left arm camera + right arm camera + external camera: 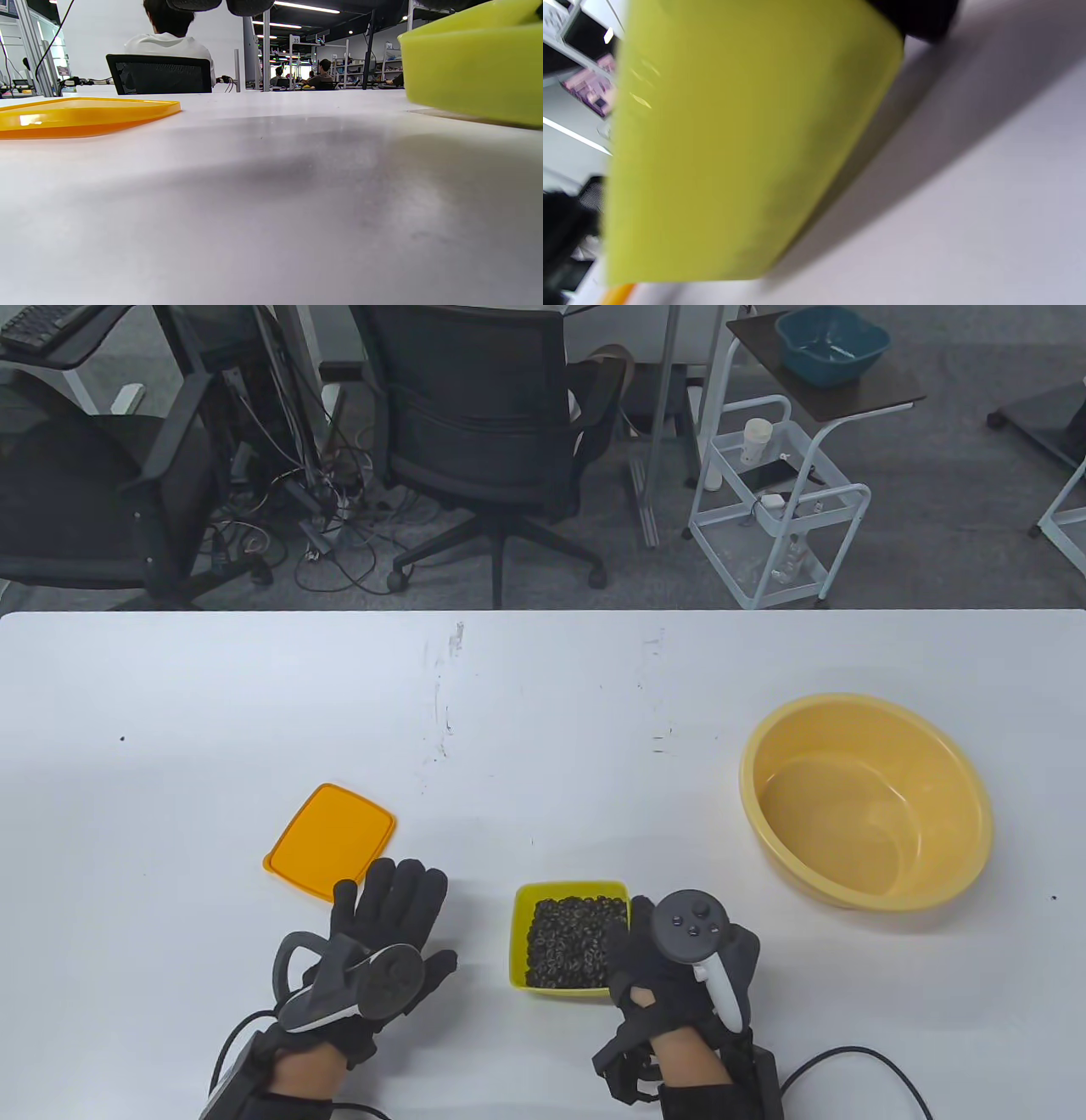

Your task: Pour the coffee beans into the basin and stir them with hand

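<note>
A small yellow-green box point(564, 937) full of dark coffee beans point(570, 942) stands at the table's front middle. My right hand point(670, 963) grips its right side, fingers curled over the rim. In the right wrist view the box's wall point(734, 140) fills most of the frame, tilted. An empty yellow basin point(867, 800) sits to the right, apart from the box. My left hand point(392, 912) lies flat on the table left of the box with straight fingers, holding nothing. The box's corner point(475, 63) shows in the left wrist view.
The orange lid point(329, 841) lies flat just beyond my left hand, also seen as the orange lid point(80, 114) low on the table. Office chairs, cables and a white cart stand past the table's far edge. Cables run off both wrists at the front edge.
</note>
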Motion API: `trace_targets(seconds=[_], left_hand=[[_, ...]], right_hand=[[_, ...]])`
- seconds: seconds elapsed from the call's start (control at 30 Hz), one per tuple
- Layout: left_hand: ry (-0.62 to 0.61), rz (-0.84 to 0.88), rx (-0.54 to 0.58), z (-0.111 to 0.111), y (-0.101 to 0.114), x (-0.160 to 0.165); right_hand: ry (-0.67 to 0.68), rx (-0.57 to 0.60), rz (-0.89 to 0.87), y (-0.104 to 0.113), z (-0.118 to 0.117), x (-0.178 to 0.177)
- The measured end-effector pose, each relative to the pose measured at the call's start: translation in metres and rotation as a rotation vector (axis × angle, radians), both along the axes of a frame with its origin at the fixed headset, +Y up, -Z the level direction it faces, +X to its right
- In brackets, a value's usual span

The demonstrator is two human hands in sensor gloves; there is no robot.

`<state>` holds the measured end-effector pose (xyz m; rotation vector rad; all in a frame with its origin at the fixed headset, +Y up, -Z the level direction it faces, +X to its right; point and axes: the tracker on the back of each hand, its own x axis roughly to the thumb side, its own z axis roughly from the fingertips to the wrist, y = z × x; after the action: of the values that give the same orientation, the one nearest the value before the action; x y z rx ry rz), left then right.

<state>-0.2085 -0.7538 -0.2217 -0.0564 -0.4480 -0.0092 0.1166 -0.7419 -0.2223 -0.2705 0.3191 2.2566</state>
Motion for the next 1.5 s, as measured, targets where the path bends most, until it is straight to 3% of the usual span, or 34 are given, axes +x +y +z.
trace_targets(seconds=[0.1,0.2,0.27,0.33,0.43,0.6,0.83,1.0,1.5], left_hand=[[-0.004,0.012,-0.002,0.000,0.001,0.001],[-0.021,0.011,-0.007,0.002,0.000,0.006],[-0.029,-0.005,-0.001,0.004,-0.001,0.008],[-0.032,-0.009,0.000,0.005,0.000,0.010],[-0.037,-0.004,0.002,0.005,0.000,0.011],[-0.051,-0.002,-0.011,0.005,-0.002,0.016],[-0.060,-0.018,0.001,0.008,-0.002,0.020],[-0.059,-0.009,-0.006,0.007,-0.003,0.018],[-0.056,0.002,0.003,0.009,0.001,0.016]], right_hand=[[-0.003,0.060,-0.204,0.029,0.007,0.018],[-0.021,0.222,-0.290,0.076,0.012,0.045],[-0.102,0.346,-0.303,0.100,0.016,0.072],[-0.232,0.432,-0.310,0.111,0.019,0.103],[-0.477,0.485,-0.273,0.104,0.024,0.156],[-0.714,0.556,-0.032,0.088,0.024,0.208],[-0.738,0.699,-0.026,0.082,0.019,0.228],[-0.739,0.666,0.088,0.077,0.014,0.225],[-0.666,0.694,0.121,0.080,0.011,0.217]])
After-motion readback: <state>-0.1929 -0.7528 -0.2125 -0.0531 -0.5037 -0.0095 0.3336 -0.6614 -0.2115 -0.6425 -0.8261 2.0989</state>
